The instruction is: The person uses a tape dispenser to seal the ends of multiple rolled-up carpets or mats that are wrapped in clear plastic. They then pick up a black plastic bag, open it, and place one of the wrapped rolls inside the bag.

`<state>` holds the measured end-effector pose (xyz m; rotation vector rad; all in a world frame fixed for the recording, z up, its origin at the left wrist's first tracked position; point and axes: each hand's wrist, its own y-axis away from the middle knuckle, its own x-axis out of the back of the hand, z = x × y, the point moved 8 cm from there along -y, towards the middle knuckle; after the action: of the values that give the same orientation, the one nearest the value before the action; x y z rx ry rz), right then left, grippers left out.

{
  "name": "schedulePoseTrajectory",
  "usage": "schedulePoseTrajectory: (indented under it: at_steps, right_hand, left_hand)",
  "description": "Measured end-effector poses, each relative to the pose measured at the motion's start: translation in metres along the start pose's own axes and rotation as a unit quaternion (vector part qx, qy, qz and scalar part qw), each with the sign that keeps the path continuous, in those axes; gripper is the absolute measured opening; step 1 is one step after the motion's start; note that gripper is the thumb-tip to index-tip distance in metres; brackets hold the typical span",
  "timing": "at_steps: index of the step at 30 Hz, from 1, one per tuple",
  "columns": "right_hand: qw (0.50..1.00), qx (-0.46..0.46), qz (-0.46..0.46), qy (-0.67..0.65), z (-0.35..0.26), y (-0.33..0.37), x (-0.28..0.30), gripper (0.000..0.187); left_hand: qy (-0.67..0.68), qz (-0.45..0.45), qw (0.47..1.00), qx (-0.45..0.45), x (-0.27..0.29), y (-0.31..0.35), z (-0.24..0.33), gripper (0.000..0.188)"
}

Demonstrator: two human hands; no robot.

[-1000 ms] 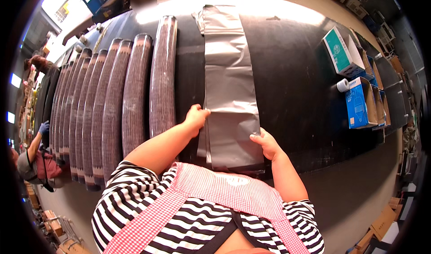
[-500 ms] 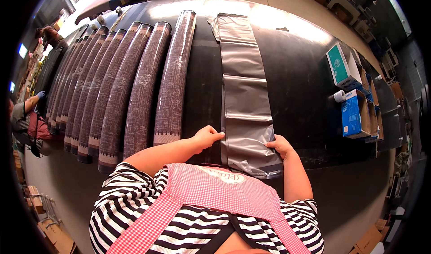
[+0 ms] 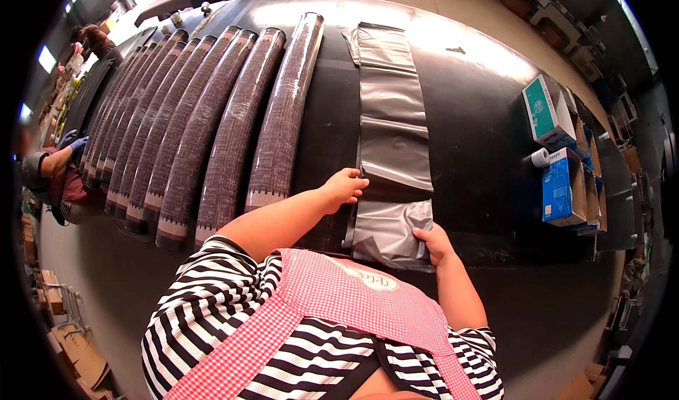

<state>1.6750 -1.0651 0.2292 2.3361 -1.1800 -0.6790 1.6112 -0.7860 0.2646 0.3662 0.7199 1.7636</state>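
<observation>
A long, folded strip of silver-grey plastic sheeting [image 3: 393, 145] lies creased on the black table, running away from me. My left hand [image 3: 344, 189] is at its left edge, about a third of the way up, thumb and fingers drawn together on the edge. At the near right corner, my right hand [image 3: 434, 244] grips the plastic with the thumb on top; its other fingers are hidden underneath. The near end looks bunched and wrinkled between my hands.
Several plastic-wrapped, rolled carpets [image 3: 286, 110] lie side by side to the left. On the right stand a green-and-white box [image 3: 548, 110], a blue box [image 3: 559, 191] and a small white roll [image 3: 540, 157]. A co-worker's gloved hands [image 3: 76, 142] are at the far left rolls.
My left hand has slid forward along the sheeting's left edge. My right hand keeps its corner, and the near end is drawn up slightly with more wrinkles.
</observation>
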Motion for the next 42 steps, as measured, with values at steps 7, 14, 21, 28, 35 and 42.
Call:
schedulePoseTrajectory:
  at_steps: [7, 14, 21, 28, 35, 42]
  right_hand:
    - [0.992, -0.064, -0.101, -0.043, 0.003, -0.029, -0.047, 0.032]
    - [0.825, 0.009, 0.091, 0.558, -0.031, 0.025, -0.043, 0.065]
    - [0.924, 0.237, -0.012, 0.300, -0.064, 0.030, -0.147, 0.061]
    - [0.988, 0.096, -0.078, 0.089, -0.027, -0.042, -0.266, 0.067]
    - [0.982, 0.089, -0.158, -0.056, -0.034, -0.052, -0.322, 0.053]
    - [0.951, 0.282, -0.127, -0.007, -0.056, 0.077, -0.278, 0.086]
  left_hand:
    - [-0.516, 0.437, 0.681, -0.280, 0.140, 0.097, 0.094, 0.064]
    - [-0.284, 0.313, 0.901, -0.099, 0.203, 0.098, 0.020, 0.114]
    - [-0.157, 0.173, 0.959, -0.161, 0.153, 0.096, 0.014, 0.134]
    - [0.066, 0.064, 0.974, -0.206, 0.144, 0.115, -0.005, 0.087]
    - [-0.155, 0.130, 0.945, -0.256, 0.115, 0.204, -0.075, 0.121]
    - [-0.180, -0.101, 0.940, -0.271, 0.080, 0.245, -0.106, 0.104]
